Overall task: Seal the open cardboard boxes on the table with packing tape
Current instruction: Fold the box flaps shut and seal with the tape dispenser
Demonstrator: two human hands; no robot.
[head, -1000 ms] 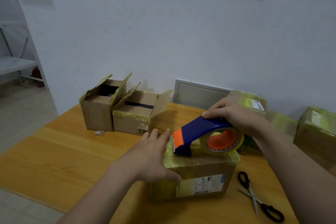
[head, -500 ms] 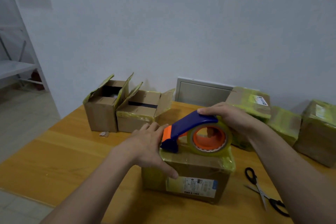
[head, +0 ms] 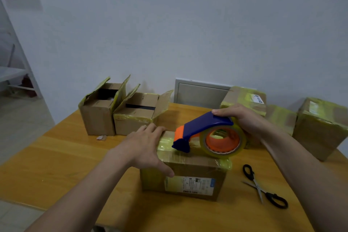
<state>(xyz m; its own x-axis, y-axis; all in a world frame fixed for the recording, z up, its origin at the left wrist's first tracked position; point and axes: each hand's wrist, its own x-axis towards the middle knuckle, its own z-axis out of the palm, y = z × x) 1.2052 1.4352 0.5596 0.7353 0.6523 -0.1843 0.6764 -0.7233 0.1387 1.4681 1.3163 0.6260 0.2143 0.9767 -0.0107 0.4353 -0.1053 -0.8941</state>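
Wooden worktop (head: 56,156) w/ box (head: 197,169) at centre. L grip (head: 145,147) spread flat on box top, holding nothing. R grip (head: 243,118) curled round dispenser (head: 205,124) atop box.

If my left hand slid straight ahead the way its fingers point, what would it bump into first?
Probably the lower open box, near its raised right flap, which stands just beyond the left hand resting on the taped box. Depth is unclear, so it might slip past the flap.
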